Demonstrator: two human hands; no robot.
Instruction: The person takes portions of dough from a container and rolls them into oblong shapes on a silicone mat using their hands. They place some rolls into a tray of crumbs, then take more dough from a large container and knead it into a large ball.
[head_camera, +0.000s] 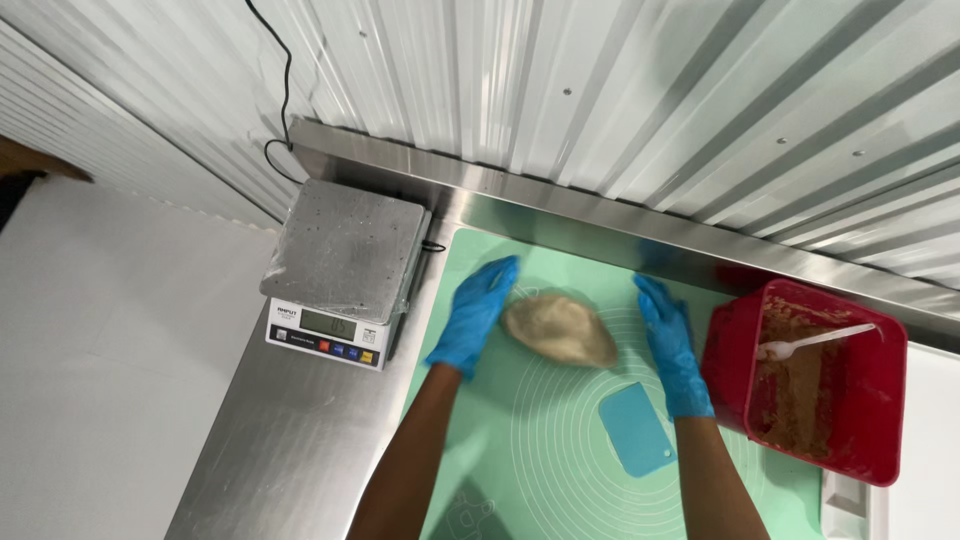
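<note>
We see a flat, tan lump of dough (560, 328) lying on a green mat (520, 450) that covers part of a steel table (290, 450). The left hand (478, 312), in a blue glove, stands on its edge just left of the dough with fingers straight and open, its fingertips close to the dough's rim; we cannot tell whether they touch it. The right hand (672, 345), also gloved in blue, is held flat and open just right of the dough, a little apart from it. Neither hand grips anything.

A blue scraper (637, 428) lies on the mat near the right wrist. To the right stands a red tub (880, 410) holding a brown mix, with a white spoon (815, 341) resting in it. To the left of the mat a scale (345, 270) sits on the table, its plate wrapped in clear film. A black cord (285, 90) runs up the ribbed metal wall (650, 90) behind it.
</note>
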